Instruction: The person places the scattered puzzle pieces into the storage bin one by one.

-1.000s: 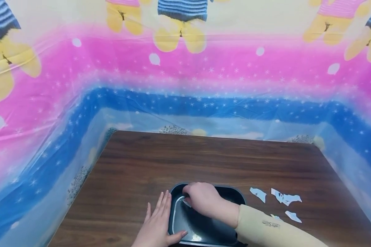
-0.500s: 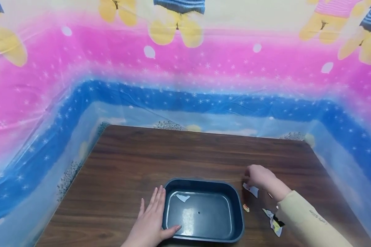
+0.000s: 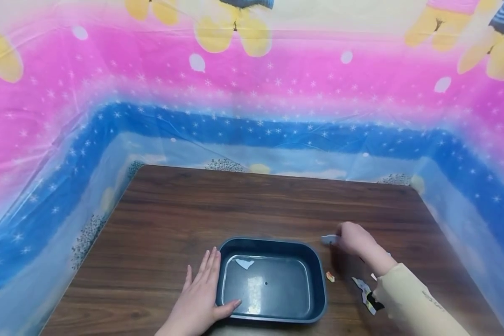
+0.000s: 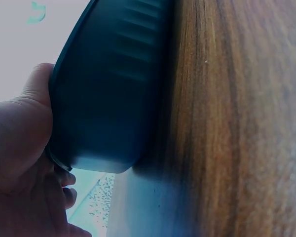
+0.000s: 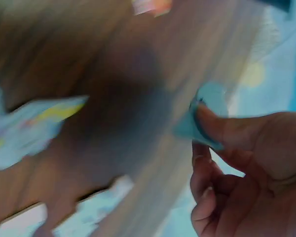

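- With the tray (image 3: 322, 290) as my dial, twelve at its far side, the right hand (image 3: 356, 239) is off at two o'clock, its grip clamped on a pale scrap (image 3: 329, 239).
- What worries me: so small a pinch could let the scrap slip onto the tabletop (image 3: 185, 205), and the sleeve (image 3: 417, 298) might brush the loose scraps (image 3: 365, 296) past three o'clock.
- At nine, the left hand (image 3: 197, 296) lies straight-fingered along the wall; pressing unevenly could shift the tray.
- The pinched scrap looks thin, ragged, seemingly creased; blur hides any print.
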A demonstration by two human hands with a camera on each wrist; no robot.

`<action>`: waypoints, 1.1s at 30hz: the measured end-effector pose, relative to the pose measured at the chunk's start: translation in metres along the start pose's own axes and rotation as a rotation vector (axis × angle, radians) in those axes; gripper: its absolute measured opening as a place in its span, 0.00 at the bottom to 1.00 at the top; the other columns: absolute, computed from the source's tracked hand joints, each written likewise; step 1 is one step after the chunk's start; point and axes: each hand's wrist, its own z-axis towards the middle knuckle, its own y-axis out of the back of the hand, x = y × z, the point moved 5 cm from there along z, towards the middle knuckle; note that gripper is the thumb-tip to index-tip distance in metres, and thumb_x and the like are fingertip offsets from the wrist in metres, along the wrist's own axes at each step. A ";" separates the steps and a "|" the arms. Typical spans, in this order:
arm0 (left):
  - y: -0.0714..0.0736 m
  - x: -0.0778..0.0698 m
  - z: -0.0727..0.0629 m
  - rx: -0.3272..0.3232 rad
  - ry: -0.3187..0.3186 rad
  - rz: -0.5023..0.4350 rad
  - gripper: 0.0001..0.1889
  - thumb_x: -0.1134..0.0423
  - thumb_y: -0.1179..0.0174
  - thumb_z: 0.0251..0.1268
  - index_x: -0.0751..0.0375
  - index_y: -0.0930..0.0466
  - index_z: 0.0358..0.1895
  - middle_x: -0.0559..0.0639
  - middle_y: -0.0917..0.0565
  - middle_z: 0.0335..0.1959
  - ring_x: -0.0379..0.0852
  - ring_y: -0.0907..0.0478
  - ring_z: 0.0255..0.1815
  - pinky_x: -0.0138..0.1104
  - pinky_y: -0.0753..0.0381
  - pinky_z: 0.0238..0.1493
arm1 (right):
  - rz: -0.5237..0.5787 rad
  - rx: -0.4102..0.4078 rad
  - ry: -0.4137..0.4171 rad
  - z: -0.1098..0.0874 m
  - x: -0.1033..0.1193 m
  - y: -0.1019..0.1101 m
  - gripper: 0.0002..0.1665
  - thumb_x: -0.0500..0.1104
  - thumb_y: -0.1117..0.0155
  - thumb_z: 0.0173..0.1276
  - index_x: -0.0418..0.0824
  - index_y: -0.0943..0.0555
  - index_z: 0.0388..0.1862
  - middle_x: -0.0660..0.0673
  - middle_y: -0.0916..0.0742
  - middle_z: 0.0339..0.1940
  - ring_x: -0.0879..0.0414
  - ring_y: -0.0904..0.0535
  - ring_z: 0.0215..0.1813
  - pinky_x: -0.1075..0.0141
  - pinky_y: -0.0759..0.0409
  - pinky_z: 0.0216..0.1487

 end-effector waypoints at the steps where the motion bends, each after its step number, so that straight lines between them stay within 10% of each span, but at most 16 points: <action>1: 0.000 0.000 0.001 0.002 -0.002 -0.004 0.61 0.32 0.32 0.56 0.70 0.52 0.81 0.64 0.50 0.82 0.60 0.55 0.83 0.70 0.53 0.72 | 0.010 -0.038 0.016 -0.002 0.008 0.006 0.06 0.36 0.35 0.71 0.32 0.17 0.41 0.43 0.15 0.32 0.53 0.23 0.30 0.58 0.23 0.31; 7: -0.001 -0.002 0.004 0.022 0.007 -0.010 0.62 0.32 0.32 0.56 0.70 0.52 0.81 0.64 0.50 0.82 0.60 0.56 0.83 0.70 0.53 0.72 | 0.075 -0.220 0.135 -0.027 0.080 0.026 0.11 0.39 0.30 0.70 0.36 0.16 0.47 0.42 0.11 0.39 0.53 0.16 0.36 0.56 0.19 0.36; 14: 0.000 -0.003 0.006 0.020 0.006 -0.003 0.62 0.33 0.31 0.55 0.70 0.52 0.81 0.64 0.50 0.82 0.60 0.56 0.83 0.70 0.52 0.72 | 0.020 -0.135 0.277 -0.042 0.143 -0.025 0.10 0.41 0.23 0.62 0.46 0.19 0.34 0.52 0.14 0.29 0.62 0.22 0.26 0.64 0.23 0.27; 23: -0.003 -0.003 0.003 -0.008 0.011 0.008 0.62 0.33 0.30 0.53 0.71 0.49 0.80 0.65 0.47 0.82 0.62 0.53 0.82 0.72 0.49 0.70 | -0.165 -0.169 0.333 -0.043 0.149 -0.063 0.13 0.42 0.23 0.61 0.44 0.21 0.26 0.53 0.21 0.17 0.61 0.29 0.18 0.65 0.30 0.18; 33: -0.003 -0.003 0.003 0.004 0.022 -0.010 0.62 0.34 0.29 0.53 0.72 0.50 0.80 0.65 0.48 0.82 0.62 0.54 0.82 0.73 0.50 0.69 | -0.159 -0.373 0.271 -0.059 0.128 -0.019 0.11 0.48 0.23 0.62 0.44 0.14 0.38 0.49 0.11 0.29 0.55 0.15 0.29 0.58 0.20 0.27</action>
